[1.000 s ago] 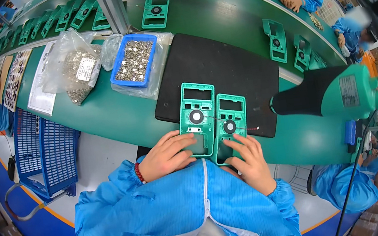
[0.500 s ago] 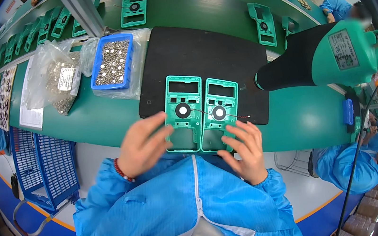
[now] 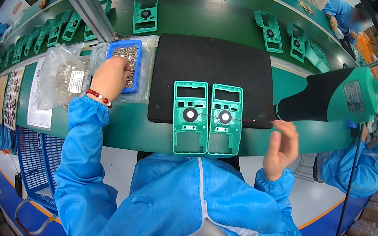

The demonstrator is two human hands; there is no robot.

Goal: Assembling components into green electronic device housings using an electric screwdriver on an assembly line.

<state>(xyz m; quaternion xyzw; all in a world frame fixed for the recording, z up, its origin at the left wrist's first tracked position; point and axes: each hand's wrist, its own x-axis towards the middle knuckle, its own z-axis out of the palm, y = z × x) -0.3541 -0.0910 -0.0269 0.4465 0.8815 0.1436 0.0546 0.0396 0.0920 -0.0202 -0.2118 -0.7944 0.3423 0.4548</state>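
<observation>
My left hand (image 3: 110,78) reaches into a blue tray (image 3: 140,60) of small metal parts (image 3: 125,53), probably screws. Its fingers curl down among them, and what they pinch is hidden. By the black nose of a green and black power tool (image 3: 339,98), my right hand (image 3: 281,149) is open, thumb apart from the fingers and holding nothing. Between my hands two green plastic housings (image 3: 204,132) lie side by side, partly on a black mat (image 3: 210,58). Each carries a round black speaker with a white centre, and a thin wire runs across them.
Left of the tray lies a clear bag (image 3: 66,77) of metal parts. More green housings (image 3: 144,14) lie on the belt (image 3: 202,1) beyond a metal post (image 3: 92,16). A blue basket (image 3: 35,162) stands at left. Co-workers sit around the line.
My left hand has left the left housing and gone up and left into the blue tray. My right hand has moved right, off the right housing, toward the power tool's tip.
</observation>
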